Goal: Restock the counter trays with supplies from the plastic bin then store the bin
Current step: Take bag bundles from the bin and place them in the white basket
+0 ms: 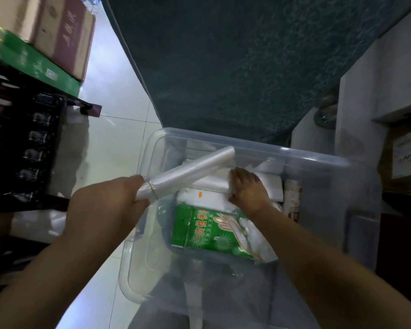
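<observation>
A clear plastic bin (318, 167) sits open on the floor below me. My left hand (105, 200) grips one end of a rolled bundle of clear plastic bags (195, 167) bound with a rubber band, lifted over the bin's left edge. Inside the bin, my right hand (247, 186) grips a stack of white folded bags (214, 184). A green packet of disposable gloves (207, 231) lies in the bin just in front of that hand. A white and red roll (293, 198) stands at the bin's right side.
A dark teal counter wall (235, 62) rises behind the bin. Cardboard boxes (57, 32) and a green box sit on a dark crate of bottles (33, 138) at the left. White tiled floor (109, 138) lies between. A white cabinet (377, 91) stands at the right.
</observation>
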`<act>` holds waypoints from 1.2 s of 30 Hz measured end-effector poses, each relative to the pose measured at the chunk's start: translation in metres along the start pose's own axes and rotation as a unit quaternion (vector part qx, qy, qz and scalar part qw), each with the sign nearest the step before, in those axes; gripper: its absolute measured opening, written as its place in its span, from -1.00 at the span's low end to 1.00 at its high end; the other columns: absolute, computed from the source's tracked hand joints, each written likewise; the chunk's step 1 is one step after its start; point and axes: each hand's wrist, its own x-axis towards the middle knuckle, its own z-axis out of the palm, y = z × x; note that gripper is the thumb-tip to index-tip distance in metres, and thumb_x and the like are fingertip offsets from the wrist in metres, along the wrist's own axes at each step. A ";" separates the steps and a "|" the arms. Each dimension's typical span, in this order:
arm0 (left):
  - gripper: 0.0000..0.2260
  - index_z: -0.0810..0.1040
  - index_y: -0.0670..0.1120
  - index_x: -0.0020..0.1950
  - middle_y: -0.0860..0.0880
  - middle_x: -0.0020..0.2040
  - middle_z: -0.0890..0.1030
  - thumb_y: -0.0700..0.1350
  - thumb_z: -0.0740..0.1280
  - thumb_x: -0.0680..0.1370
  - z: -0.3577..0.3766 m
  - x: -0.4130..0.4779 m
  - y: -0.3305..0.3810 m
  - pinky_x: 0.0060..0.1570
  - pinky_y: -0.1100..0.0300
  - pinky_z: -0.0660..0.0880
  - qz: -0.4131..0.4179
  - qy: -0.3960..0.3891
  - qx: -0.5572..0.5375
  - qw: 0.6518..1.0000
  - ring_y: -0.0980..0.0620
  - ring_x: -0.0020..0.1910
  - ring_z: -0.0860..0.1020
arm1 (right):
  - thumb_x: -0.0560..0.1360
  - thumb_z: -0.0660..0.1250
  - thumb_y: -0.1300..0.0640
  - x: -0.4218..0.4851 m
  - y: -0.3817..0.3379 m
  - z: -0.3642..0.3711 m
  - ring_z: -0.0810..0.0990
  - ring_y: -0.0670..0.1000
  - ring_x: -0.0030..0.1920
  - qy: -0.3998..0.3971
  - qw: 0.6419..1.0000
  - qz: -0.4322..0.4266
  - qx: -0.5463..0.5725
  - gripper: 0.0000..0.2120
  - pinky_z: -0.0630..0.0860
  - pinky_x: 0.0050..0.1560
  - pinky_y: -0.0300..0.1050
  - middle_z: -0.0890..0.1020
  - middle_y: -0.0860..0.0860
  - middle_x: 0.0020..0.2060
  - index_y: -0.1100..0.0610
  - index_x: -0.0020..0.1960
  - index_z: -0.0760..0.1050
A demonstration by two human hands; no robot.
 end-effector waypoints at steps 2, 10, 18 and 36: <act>-0.91 0.55 -0.02 -0.24 -0.02 -0.50 0.51 -0.08 0.44 0.38 0.005 -0.003 -0.004 -0.45 0.38 0.03 0.002 0.014 -0.009 1.000 -0.04 -0.58 0.30 | 0.45 0.31 -0.08 0.004 0.001 0.008 0.23 0.13 0.42 0.015 0.999 0.000 -0.038 -0.24 0.16 0.39 0.02 0.27 0.16 0.44 0.20 0.48 0.07; -0.81 0.29 0.13 -0.27 0.08 -0.49 0.31 0.08 0.25 0.49 0.009 -0.011 -0.018 -0.50 0.29 0.03 -0.043 0.022 -0.030 0.998 0.09 -0.51 0.27 | 0.34 0.47 0.11 0.000 0.004 0.003 0.43 0.19 0.26 0.029 0.998 0.001 -0.049 -0.29 0.33 0.28 0.02 0.45 0.18 0.31 0.19 0.40 0.25; -0.78 0.31 0.11 -0.30 0.14 -0.54 0.30 0.08 0.28 0.49 0.003 -0.040 -0.032 -0.53 0.35 0.00 -0.020 0.011 -0.015 1.000 0.19 -0.61 0.22 | 0.37 0.29 0.21 -0.032 -0.027 -0.035 0.64 0.18 -0.14 0.080 0.989 0.122 0.029 -0.65 0.55 -0.12 -0.05 0.69 0.13 -0.12 0.02 0.14 0.51; -0.85 0.45 0.15 -0.27 0.08 -0.44 0.46 0.05 0.24 0.50 -0.137 -0.127 0.052 -0.38 0.18 0.38 0.193 0.098 -0.094 0.972 -0.03 -0.40 0.47 | 0.35 0.24 0.38 -0.371 -0.086 -0.196 0.60 0.09 -0.22 0.369 0.643 0.362 0.565 -0.75 0.52 -0.31 -0.14 0.63 0.12 -0.18 0.15 -0.05 0.53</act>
